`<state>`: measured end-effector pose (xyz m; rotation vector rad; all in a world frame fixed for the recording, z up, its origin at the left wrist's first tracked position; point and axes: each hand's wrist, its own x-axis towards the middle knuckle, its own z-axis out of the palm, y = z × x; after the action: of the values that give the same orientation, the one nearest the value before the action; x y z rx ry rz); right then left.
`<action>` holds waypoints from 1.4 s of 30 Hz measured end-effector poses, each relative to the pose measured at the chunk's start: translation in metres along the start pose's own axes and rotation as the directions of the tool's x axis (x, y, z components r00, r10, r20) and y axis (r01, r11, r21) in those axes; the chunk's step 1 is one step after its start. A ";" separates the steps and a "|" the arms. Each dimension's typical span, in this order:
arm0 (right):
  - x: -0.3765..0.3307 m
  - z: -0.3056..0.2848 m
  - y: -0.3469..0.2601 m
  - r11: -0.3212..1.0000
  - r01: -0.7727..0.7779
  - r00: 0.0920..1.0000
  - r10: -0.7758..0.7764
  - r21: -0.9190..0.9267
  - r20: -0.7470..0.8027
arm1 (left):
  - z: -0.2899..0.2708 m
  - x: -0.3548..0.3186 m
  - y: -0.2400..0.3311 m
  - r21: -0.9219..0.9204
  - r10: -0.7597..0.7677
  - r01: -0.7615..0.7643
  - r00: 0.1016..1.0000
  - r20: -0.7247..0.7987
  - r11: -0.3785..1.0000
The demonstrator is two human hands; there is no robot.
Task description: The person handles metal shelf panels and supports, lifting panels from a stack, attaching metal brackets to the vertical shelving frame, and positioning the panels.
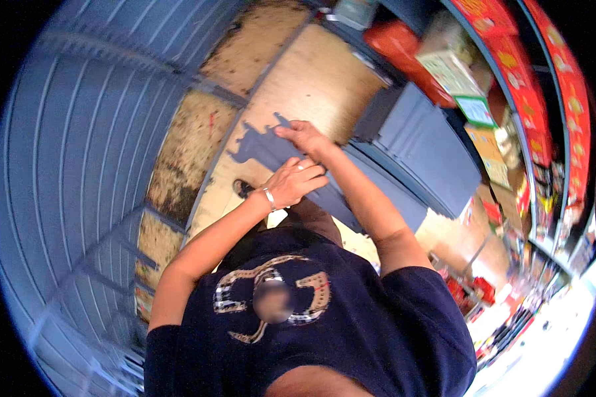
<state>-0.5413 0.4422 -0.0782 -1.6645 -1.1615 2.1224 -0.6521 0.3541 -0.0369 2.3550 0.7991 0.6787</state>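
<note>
A grey metal shelf bracket (261,145), flat with hook-shaped teeth along its far end, is held in front of my body. My right hand (304,140) grips it near the toothed end, fingers curled over its edge. Closer to me, my left hand (295,182) is closed on the bracket's near part, with a ring on one finger and a bracelet at the wrist. The palms hide part of it. To the right, long grey metal panels (387,188) run beside the bracket, and I cannot tell where one piece ends and another begins.
Stacked grey shelf panels (420,145) lie on the right. Grey slatted shelving (66,165) rises on the left above stained boards (192,145). Shelves with red packages (523,86), a red bag (397,49) and cartons (447,66) line the right. My shoe (243,188) shows on the floor.
</note>
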 end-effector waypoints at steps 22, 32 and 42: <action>-0.115 -0.170 0.114 0.863 -0.210 0.897 -0.017 -0.459 -0.443 | 0.084 0.136 -0.032 0.119 0.004 -0.042 0.954 0.301 0.992; -0.141 -0.184 0.128 0.931 -0.036 0.957 -0.072 -0.363 -0.279 | 0.083 0.179 -0.032 -0.056 0.205 -0.200 0.886 0.415 0.978; -0.133 -0.157 0.128 0.998 0.053 0.891 -0.063 -0.034 -0.450 | 0.091 0.198 -0.031 -0.027 0.119 -0.167 0.573 0.811 0.986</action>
<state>-0.3172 0.3482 -0.0769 -1.9619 -1.0679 1.5640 -0.4708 0.4748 -0.0670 2.4076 0.1901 -0.4181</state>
